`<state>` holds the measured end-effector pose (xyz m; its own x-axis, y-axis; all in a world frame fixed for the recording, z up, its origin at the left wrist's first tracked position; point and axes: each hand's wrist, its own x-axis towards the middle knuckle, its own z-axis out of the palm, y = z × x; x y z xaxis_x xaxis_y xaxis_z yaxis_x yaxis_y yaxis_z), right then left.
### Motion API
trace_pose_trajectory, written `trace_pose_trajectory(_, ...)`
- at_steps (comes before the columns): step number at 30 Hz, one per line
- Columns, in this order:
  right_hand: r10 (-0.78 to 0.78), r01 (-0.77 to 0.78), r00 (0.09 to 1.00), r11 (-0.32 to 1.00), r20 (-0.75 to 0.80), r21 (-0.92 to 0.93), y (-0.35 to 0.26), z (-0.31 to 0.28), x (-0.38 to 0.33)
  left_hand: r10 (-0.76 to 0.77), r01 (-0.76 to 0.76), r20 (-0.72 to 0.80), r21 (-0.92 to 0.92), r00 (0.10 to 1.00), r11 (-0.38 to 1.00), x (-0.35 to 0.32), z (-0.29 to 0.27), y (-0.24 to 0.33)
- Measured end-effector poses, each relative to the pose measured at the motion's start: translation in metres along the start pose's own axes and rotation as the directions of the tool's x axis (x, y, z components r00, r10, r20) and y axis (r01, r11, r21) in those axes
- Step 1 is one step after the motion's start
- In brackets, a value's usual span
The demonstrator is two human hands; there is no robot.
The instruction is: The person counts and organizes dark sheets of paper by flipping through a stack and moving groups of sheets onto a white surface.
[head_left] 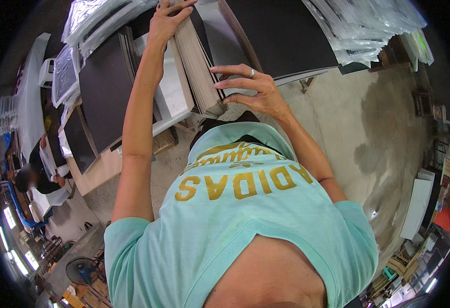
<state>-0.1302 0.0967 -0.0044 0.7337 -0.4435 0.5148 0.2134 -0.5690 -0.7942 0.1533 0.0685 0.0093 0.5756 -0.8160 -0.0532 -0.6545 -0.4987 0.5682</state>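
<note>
In front of me a thick bundle of thin boards [197, 64] stands on edge, with grey-brown edges facing up and dark faces at its sides. My left hand [167, 23] is at the far end, its fingers closed across the top edges; the picture's upper rim cuts off part of it. At the near right side, my right hand [253, 91], with a ring on one finger, touches the bundle with its fingertips. Its fingers are apart and its thumb lies by the near corner. The bundle's underside is hidden.
Black board stacks lie left [104, 90] and right [286, 36] on light tables. Plastic-wrapped packs [353, 25] sit at the far right, more at the far left. Another person [40, 174] works at the left. A fan [83, 269] stands lower left.
</note>
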Motion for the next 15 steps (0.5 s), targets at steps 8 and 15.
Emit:
trace_pose_trajectory(8, -0.027, 0.027, 1.0, 1.0, 0.005, -0.004, 0.0039, -0.0028, 0.0006, 0.036, -0.036, -0.005, 0.004, 0.999, 0.999, 0.0032, -0.0002, -0.002)
trace_pose_trajectory(15, -0.077, 0.076, 0.997, 0.995, -0.008, -0.065, 0.0007, -0.003, 0.0051, 0.064, -0.064, -0.005, 0.006, 0.998, 0.998, 0.0053, 0.0008, -0.0025)
